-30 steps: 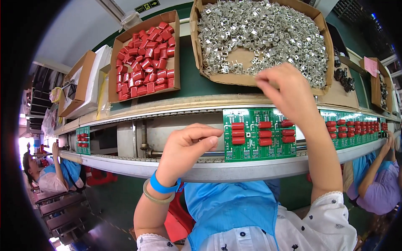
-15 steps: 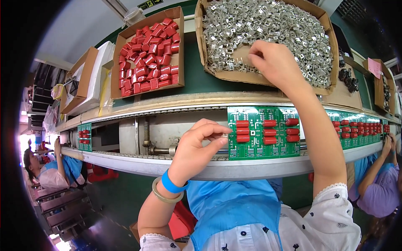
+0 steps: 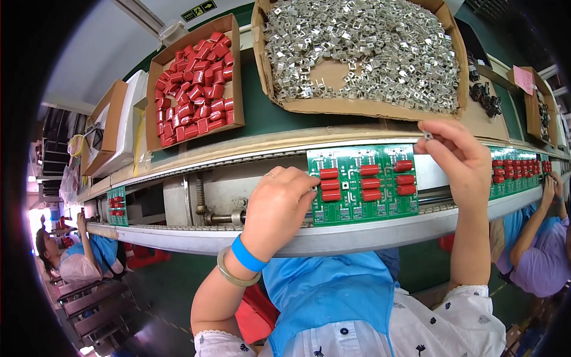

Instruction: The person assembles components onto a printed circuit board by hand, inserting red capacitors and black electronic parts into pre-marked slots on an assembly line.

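Note:
A green circuit board (image 3: 386,209) with rows of red block-shaped components lies on the rails in front of me. One small metal clip (image 3: 345,185) stands upright between the red rows. My left hand (image 3: 279,199) is at the board's left edge, thumb and forefinger pinched on a small metal clip that the fingers mostly hide. Past the board's right end, my right hand (image 3: 461,157) is raised above the rail. Between its thumb and fingertips it pinches another small metal clip (image 3: 427,136).
Beyond the rail stand a cardboard tray (image 3: 369,109) heaped with metal clips and a cardboard box (image 3: 238,89) of red components. More boards (image 3: 515,178) lie along the line to the right, another board (image 3: 117,206) to the left. Co-workers sit at both sides.
My right hand has left the clip tray and come back toward me, to the right of the board, with a clip. My left hand has moved slightly and closed in on the board's left edge.

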